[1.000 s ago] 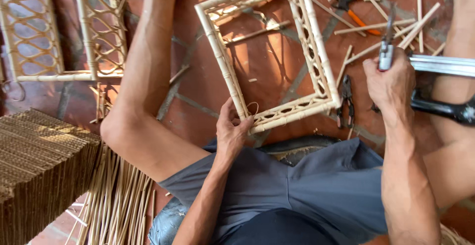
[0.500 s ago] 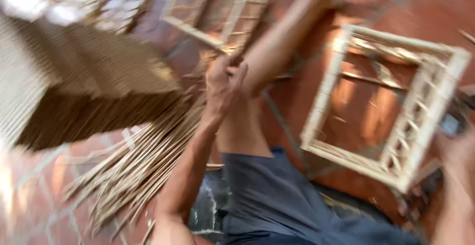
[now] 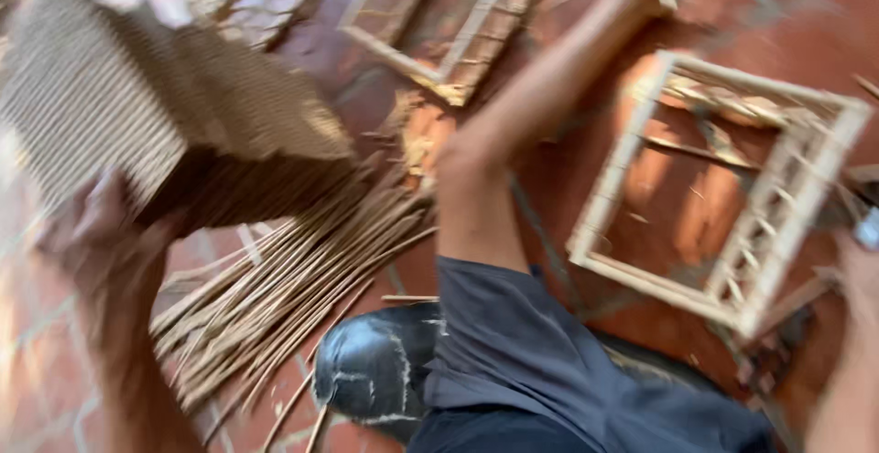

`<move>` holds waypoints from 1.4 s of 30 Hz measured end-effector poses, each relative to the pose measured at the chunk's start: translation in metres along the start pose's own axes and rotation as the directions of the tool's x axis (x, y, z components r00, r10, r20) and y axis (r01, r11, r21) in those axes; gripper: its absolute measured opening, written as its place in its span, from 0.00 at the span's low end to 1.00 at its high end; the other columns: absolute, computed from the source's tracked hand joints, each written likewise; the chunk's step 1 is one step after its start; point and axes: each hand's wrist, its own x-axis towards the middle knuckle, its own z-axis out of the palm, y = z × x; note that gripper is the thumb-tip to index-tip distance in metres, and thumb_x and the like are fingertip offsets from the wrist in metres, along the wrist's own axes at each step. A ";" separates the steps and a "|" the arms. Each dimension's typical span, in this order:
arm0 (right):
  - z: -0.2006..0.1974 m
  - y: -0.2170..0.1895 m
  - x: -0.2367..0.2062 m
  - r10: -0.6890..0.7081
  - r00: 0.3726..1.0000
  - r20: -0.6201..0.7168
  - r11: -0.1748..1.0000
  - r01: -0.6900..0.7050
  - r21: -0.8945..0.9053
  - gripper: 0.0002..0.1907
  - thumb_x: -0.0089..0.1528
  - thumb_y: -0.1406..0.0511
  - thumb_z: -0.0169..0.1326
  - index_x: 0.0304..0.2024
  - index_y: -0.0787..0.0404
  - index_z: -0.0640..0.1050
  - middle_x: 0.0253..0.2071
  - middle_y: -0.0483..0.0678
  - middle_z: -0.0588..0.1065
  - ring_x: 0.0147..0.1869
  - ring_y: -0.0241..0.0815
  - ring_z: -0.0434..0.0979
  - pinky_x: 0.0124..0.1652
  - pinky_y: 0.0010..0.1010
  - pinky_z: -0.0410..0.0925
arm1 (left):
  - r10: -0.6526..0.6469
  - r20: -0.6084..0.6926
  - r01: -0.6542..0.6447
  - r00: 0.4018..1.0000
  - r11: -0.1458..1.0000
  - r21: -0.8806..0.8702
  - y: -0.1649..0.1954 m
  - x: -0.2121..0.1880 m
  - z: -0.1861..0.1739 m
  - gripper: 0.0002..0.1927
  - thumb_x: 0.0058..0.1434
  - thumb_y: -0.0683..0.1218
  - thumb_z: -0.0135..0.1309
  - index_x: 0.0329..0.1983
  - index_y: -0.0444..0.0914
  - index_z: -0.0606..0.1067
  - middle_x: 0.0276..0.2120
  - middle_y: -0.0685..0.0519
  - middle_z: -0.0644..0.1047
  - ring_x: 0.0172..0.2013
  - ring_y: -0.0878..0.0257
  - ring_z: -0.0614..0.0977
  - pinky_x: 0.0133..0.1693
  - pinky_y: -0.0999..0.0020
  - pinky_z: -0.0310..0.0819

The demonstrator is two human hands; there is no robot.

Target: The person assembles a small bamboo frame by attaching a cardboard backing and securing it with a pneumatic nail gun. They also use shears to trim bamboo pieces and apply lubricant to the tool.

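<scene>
A: From the head view, what's in hand?

B: The left hand point(image 3: 101, 233), blurred, is at the near edge of a woven mat stack point(image 3: 137, 96) on the left; whether its fingers grip I cannot tell. The right hand point(image 3: 865, 270) is mostly cut off at the right edge, grip unclear.

A: And the work?

B: The square cane frame point(image 3: 732, 188) lies on the tiled floor point(image 3: 385, 96), right of the knee, its sides latticed and its middle open. Loose cane strips point(image 3: 293, 279) lie unused by the mats.
</scene>
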 end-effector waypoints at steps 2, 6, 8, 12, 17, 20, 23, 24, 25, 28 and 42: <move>-0.002 0.001 0.012 -0.011 0.999 -0.031 1.000 0.011 0.017 0.13 0.61 0.63 0.62 0.38 0.66 0.75 0.34 0.53 0.77 0.38 0.49 0.76 0.41 0.43 0.68 | 0.013 0.023 -0.010 1.000 0.991 -0.135 0.028 -0.017 -0.012 0.43 0.52 0.64 0.66 0.66 0.36 0.73 0.59 0.48 0.77 0.70 0.56 0.69 0.66 0.40 0.54; -0.016 -0.013 0.018 -0.066 0.990 -0.128 0.997 0.071 0.029 0.14 0.61 0.62 0.64 0.42 0.65 0.78 0.33 0.55 0.77 0.37 0.53 0.75 0.40 0.44 0.69 | 0.097 0.168 -0.012 0.981 0.895 -0.446 0.125 -0.007 0.028 0.38 0.55 0.62 0.64 0.63 0.35 0.74 0.56 0.49 0.77 0.64 0.58 0.70 0.61 0.46 0.57; -0.024 -0.022 0.013 0.032 0.993 -0.110 0.978 -0.053 -0.201 0.27 0.57 0.56 0.70 0.53 0.61 0.79 0.40 0.57 0.77 0.42 0.57 0.75 0.42 0.53 0.67 | 0.154 0.252 0.026 0.955 0.806 -0.591 0.163 0.000 0.044 0.36 0.57 0.61 0.63 0.62 0.35 0.74 0.54 0.49 0.77 0.62 0.59 0.71 0.59 0.49 0.59; -0.034 -0.037 0.001 0.132 0.990 -0.047 0.905 -0.140 -0.402 0.37 0.50 0.48 0.74 0.50 0.65 0.76 0.49 0.62 0.73 0.57 0.61 0.69 0.55 0.64 0.55 | 0.307 0.357 0.106 0.882 0.610 -0.786 0.204 0.004 0.033 0.31 0.60 0.59 0.61 0.60 0.35 0.75 0.50 0.50 0.78 0.56 0.62 0.73 0.55 0.54 0.62; -0.030 -0.026 -0.016 0.168 0.986 -0.014 0.915 -0.161 -0.370 0.54 0.45 0.45 0.74 0.66 0.63 0.68 0.58 0.67 0.67 0.65 0.64 0.62 0.58 0.64 0.53 | 0.423 0.302 0.113 0.854 0.416 -0.902 0.236 -0.019 0.015 0.25 0.64 0.56 0.58 0.57 0.34 0.76 0.45 0.52 0.78 0.49 0.65 0.75 0.49 0.62 0.66; -0.026 -0.012 -0.030 0.022 0.993 -0.118 0.870 -0.077 -0.486 0.61 0.40 0.44 0.77 0.68 0.64 0.68 0.60 0.70 0.64 0.64 0.69 0.59 0.55 0.77 0.43 | 0.463 0.218 0.059 0.859 0.334 -0.941 0.256 -0.012 0.008 0.22 0.66 0.54 0.57 0.56 0.34 0.76 0.42 0.53 0.78 0.45 0.67 0.76 0.46 0.66 0.69; -0.026 -0.005 -0.044 0.135 0.987 -0.086 0.889 -0.159 -0.429 0.56 0.49 0.46 0.74 0.72 0.61 0.67 0.66 0.68 0.63 0.70 0.70 0.57 0.59 0.71 0.48 | 0.525 0.145 -0.012 0.838 0.285 -0.958 0.275 0.009 -0.004 0.19 0.69 0.52 0.56 0.54 0.34 0.77 0.39 0.53 0.79 0.41 0.69 0.77 0.43 0.70 0.71; -0.028 -0.004 -0.047 0.163 0.985 -0.052 0.882 -0.169 -0.440 0.57 0.47 0.47 0.74 0.71 0.62 0.66 0.66 0.66 0.63 0.70 0.69 0.57 0.59 0.71 0.49 | 0.556 0.130 -0.044 0.821 0.290 -0.956 0.282 0.013 -0.007 0.18 0.69 0.52 0.55 0.53 0.34 0.77 0.38 0.54 0.79 0.40 0.70 0.77 0.41 0.72 0.72; -0.031 -0.005 -0.049 0.194 0.981 -0.015 0.874 -0.180 -0.451 0.57 0.45 0.47 0.75 0.70 0.63 0.65 0.65 0.65 0.62 0.69 0.67 0.57 0.59 0.71 0.49 | 0.593 0.121 -0.086 0.796 0.308 -0.947 0.289 0.016 -0.011 0.17 0.70 0.51 0.55 0.53 0.34 0.77 0.37 0.54 0.79 0.38 0.70 0.78 0.40 0.73 0.72; -0.055 -0.019 -0.059 0.246 0.969 0.011 0.957 -0.241 -0.162 0.50 0.52 0.52 0.71 0.70 0.62 0.64 0.67 0.62 0.62 0.67 0.59 0.63 0.60 0.58 0.60 | 0.702 0.092 -0.277 0.707 0.394 -0.877 0.316 0.003 0.000 0.14 0.73 0.47 0.55 0.51 0.30 0.79 0.32 0.54 0.78 0.33 0.73 0.75 0.35 0.77 0.71; -0.064 -0.139 -0.223 0.211 0.952 0.220 0.685 -0.305 0.662 0.30 0.61 0.64 0.59 0.64 0.67 0.71 0.46 0.46 0.82 0.43 0.32 0.80 0.41 0.23 0.74 | 0.938 0.085 -0.597 0.335 0.281 -0.751 0.483 -0.017 0.121 0.21 0.59 0.57 0.61 0.47 0.37 0.80 0.34 0.52 0.81 0.37 0.62 0.81 0.37 0.67 0.74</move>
